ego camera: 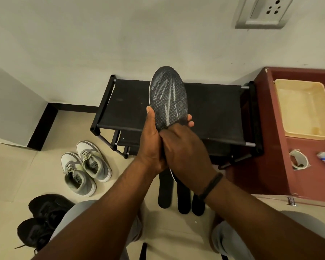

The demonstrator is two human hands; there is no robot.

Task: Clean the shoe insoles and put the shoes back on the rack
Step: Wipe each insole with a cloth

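The left hand point(150, 141) grips the dark insole point(168, 98) upright above the black shoe rack point(214, 113), presenting its streaked face, while the right hand point(184, 152) lies across its lower part, apparently rubbing it; whether those fingers grip is hidden.

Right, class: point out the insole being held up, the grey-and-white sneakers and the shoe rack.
held insole point(168, 98), head view, on its dusty, streaked middle.
grey-and-white sneakers point(94, 162), head view, on the right shoe's tongue.
shoe rack point(214, 113), head view, on bare top shelf fabric.
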